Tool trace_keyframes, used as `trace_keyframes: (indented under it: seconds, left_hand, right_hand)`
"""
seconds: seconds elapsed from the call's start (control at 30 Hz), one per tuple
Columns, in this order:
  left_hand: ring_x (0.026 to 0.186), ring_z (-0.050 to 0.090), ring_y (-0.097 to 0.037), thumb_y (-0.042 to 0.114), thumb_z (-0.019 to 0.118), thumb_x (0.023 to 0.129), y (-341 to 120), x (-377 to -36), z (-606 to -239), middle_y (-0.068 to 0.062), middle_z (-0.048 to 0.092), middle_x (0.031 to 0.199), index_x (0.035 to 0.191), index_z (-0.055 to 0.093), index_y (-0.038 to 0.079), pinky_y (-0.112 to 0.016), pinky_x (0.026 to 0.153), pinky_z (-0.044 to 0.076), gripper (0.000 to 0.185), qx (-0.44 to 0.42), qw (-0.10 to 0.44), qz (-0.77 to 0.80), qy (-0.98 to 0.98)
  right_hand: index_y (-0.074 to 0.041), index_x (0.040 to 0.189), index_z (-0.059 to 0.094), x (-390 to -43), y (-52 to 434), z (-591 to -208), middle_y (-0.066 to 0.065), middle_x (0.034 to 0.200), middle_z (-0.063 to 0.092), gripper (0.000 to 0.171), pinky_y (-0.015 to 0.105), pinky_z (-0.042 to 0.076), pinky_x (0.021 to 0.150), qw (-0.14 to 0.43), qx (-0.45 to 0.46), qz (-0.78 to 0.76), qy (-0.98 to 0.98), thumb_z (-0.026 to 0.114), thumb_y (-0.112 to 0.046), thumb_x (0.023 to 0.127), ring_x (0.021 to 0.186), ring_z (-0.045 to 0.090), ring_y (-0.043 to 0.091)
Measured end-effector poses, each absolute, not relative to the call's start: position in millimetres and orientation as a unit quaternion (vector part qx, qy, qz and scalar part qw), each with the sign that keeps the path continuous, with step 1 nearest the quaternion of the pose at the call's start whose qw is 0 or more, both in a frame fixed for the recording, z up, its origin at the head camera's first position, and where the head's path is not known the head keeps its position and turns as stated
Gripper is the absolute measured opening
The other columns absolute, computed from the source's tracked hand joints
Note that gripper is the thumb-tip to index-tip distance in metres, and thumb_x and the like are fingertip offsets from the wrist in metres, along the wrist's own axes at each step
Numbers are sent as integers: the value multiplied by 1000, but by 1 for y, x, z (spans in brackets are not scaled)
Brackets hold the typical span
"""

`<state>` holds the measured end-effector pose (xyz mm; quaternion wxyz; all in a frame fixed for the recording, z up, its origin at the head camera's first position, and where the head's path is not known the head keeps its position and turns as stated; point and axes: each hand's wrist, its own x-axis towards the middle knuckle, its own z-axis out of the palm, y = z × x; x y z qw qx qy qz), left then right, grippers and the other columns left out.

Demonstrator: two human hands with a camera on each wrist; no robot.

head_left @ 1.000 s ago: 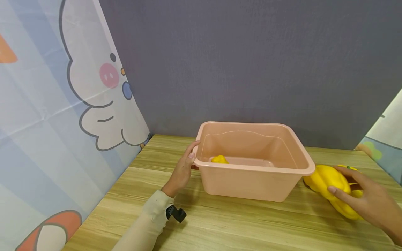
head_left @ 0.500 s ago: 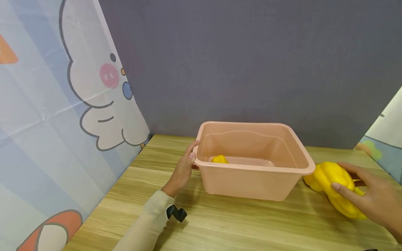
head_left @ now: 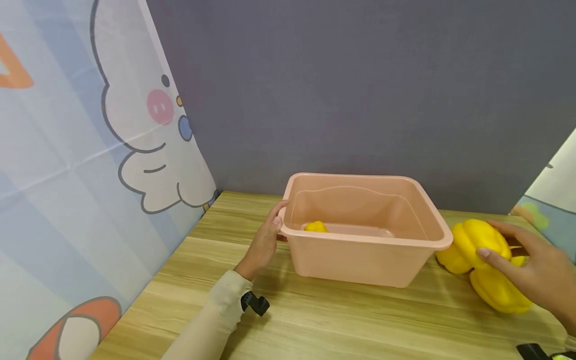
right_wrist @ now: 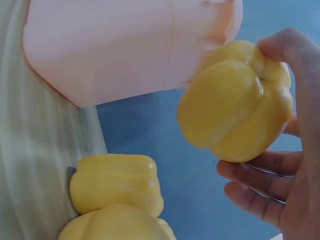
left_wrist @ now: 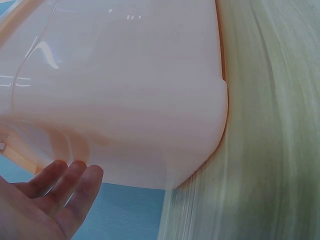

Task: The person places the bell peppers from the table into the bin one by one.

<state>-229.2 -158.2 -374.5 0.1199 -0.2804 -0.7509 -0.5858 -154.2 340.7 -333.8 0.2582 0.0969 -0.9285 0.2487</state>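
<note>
My right hand (head_left: 537, 270) grips a yellow bell pepper (head_left: 481, 242) between thumb and fingers. In the right wrist view that bell pepper (right_wrist: 235, 100) is up off the table, with two more yellow peppers (right_wrist: 117, 182) lying below it. One of those, a yellow pepper (head_left: 499, 290), shows below the held one in the head view; the other is partly covered. My left hand (head_left: 263, 245) holds the left rim of a pink plastic bin (head_left: 355, 260). Several of its fingers (left_wrist: 82, 192) lie by the bin's outer side. Inside the bin, at the left, sits a yellow pepper (head_left: 317, 227), partly hidden by the front rim.
The bin stands on a wood-grain table (head_left: 324, 320) before a dark grey panel (head_left: 342, 90). A cartoon-printed sheet (head_left: 67, 200) hangs along the left side, with another printed sheet (head_left: 555, 200) at the right. The loose peppers lie just right of the bin.
My right hand has raised its yellow pepper a little and moved slightly away, uncovering more of the peppers beneath. My left hand and the bin stay put; the head view has shifted slightly.
</note>
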Motion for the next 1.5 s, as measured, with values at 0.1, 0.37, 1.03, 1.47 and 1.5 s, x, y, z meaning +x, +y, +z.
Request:
trace_keyframes:
  seconds: [0.1,0.37,1.03,1.47,1.5]
  left_hand:
    - [100,58,-29,44,25,107,-159,-229,-374,-24,52,134,158,29,21,-67,80,47,56,-280,119,-589,-749]
    - [101,59,-28,32,27,107,-158,-229,-373,-20,50,139,157,31,19,-59,82,50,52,-266,113,-599,-747]
    - [95,61,-27,35,33,107,-152,-226,-367,-20,52,141,154,37,22,-49,79,55,49,-223,120,-607,-754]
    - [93,62,-27,36,40,106,-153,-225,-363,-12,58,132,152,41,24,-63,84,50,47,-198,106,-620,-751]
    - [93,62,-27,35,40,106,-153,-225,-363,-13,58,133,152,41,24,-63,84,50,47,-198,105,-621,-751]
  right_hand:
    - [4,140,51,-157,339,-331,30,118,57,67,9,35,60,264,91,245,-929,79,-25,86,82,31,-22]
    - [5,141,48,-161,333,-326,26,115,52,68,13,33,61,272,91,242,-927,77,-24,88,87,45,0]
    - [-2,152,38,-165,324,-298,33,125,50,66,16,33,56,237,48,279,-929,65,-28,98,91,49,11]
    - [-5,151,43,-168,311,-282,23,124,54,64,10,34,62,258,66,290,-919,68,-28,96,83,38,-12]
    - [-5,150,44,-169,309,-280,22,124,54,64,10,34,63,259,69,289,-919,68,-28,96,83,39,-11]
